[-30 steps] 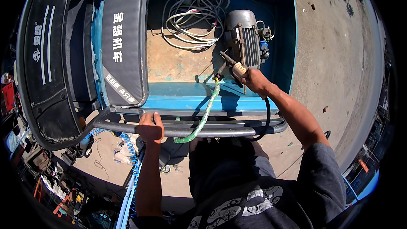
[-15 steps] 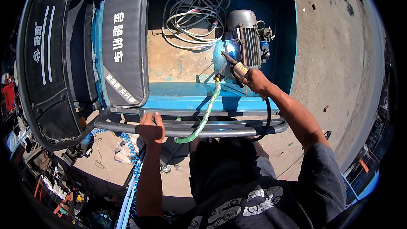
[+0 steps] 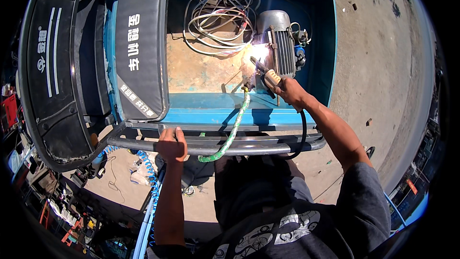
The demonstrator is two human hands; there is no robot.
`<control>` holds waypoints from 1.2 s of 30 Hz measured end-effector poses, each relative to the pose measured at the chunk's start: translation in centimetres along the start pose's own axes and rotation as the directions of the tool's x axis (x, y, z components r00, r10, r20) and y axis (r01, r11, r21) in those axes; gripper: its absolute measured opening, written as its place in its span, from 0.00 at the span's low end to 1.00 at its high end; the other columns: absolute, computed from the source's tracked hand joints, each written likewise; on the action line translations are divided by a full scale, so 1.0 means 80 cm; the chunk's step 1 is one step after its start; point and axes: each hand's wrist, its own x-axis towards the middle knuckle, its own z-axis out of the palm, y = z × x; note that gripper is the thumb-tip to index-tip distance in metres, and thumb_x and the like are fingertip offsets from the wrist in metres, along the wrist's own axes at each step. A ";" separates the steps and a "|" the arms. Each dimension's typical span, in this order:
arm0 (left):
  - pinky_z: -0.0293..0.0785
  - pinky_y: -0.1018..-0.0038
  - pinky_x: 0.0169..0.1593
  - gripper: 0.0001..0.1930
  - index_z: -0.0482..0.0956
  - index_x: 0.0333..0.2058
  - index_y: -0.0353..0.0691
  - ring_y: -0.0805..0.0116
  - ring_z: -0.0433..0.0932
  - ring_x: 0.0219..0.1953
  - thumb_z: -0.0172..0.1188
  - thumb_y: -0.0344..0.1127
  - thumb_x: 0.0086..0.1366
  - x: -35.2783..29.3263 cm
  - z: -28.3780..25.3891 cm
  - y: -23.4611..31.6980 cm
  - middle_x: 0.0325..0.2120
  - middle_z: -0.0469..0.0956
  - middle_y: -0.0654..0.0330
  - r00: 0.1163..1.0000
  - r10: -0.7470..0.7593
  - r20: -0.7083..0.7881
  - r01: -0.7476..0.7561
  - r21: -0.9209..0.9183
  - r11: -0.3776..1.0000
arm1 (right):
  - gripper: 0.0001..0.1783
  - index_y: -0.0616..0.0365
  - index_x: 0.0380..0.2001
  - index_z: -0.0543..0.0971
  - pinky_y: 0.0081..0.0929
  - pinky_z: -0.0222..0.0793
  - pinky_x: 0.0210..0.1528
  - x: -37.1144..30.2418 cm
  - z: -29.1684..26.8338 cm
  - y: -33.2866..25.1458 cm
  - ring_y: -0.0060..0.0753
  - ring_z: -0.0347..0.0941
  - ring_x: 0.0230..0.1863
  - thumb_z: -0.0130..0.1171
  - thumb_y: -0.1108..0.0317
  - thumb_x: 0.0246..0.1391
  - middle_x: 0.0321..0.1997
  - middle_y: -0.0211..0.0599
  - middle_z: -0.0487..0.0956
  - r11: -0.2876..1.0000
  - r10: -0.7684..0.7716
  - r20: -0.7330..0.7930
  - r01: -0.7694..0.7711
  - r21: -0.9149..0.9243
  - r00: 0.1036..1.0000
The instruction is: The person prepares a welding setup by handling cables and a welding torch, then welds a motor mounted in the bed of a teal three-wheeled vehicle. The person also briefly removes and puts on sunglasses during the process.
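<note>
My right hand (image 3: pixel 291 91) is closed around the handle of a welding electrode holder (image 3: pixel 272 77), with a black cable hanging below the wrist. At its tip a glaring arc burns beside a finned electric motor (image 3: pixel 283 50), hiding the exact contact spot. A rusty bar (image 3: pixel 274 43) lies across the motor. Near the holder, a green-and-white wrapped cable (image 3: pixel 235 127) runs from a clamp-like dark end (image 3: pixel 247 88) over the bed's near side. My left hand (image 3: pixel 172 144) grips the dark metal rail (image 3: pixel 230 149) there, its fingers curled over the edge and partly hidden.
A loose coil of pale cable (image 3: pixel 218 24) lies in the blue cargo bed (image 3: pixel 206 115), left of the motor. Black padded seats (image 3: pixel 141 48) border the bed on the left. Blue coiled hose (image 3: pixel 152 177) hangs below the rail. Sandy ground (image 3: pixel 371 81) stretches to the right.
The arc glare has grown larger and whiter, spreading light over the cable coil and bed floor. Both hands have stayed almost still.
</note>
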 end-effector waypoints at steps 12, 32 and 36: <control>0.69 0.58 0.29 0.11 0.73 0.21 0.37 0.47 0.74 0.25 0.57 0.35 0.60 -0.001 0.005 -0.004 0.21 0.72 0.52 1.000 0.010 -0.027 -0.012 -0.059 0.998 | 0.18 0.70 0.41 0.77 0.40 0.74 0.45 0.001 0.005 0.005 0.55 0.79 0.39 0.57 0.63 0.56 0.34 0.60 0.80 1.000 -0.021 -0.076 0.022 0.021 0.997; 0.69 0.59 0.29 0.11 0.73 0.21 0.36 0.47 0.74 0.25 0.58 0.34 0.60 0.001 0.001 -0.001 0.21 0.72 0.51 0.999 0.026 -0.020 -0.026 -0.035 0.999 | 0.20 0.70 0.45 0.73 0.42 0.72 0.49 0.004 0.007 0.000 0.56 0.78 0.43 0.59 0.63 0.58 0.39 0.59 0.80 0.998 -0.058 -0.042 0.059 0.023 0.997; 0.69 0.59 0.29 0.11 0.73 0.21 0.37 0.47 0.74 0.25 0.58 0.34 0.60 0.001 0.001 -0.001 0.21 0.72 0.51 0.999 0.030 -0.032 -0.031 -0.042 0.999 | 0.19 0.70 0.44 0.74 0.42 0.72 0.50 0.007 0.007 0.005 0.55 0.78 0.43 0.59 0.62 0.58 0.39 0.59 0.80 1.000 -0.018 -0.032 0.018 -0.005 0.999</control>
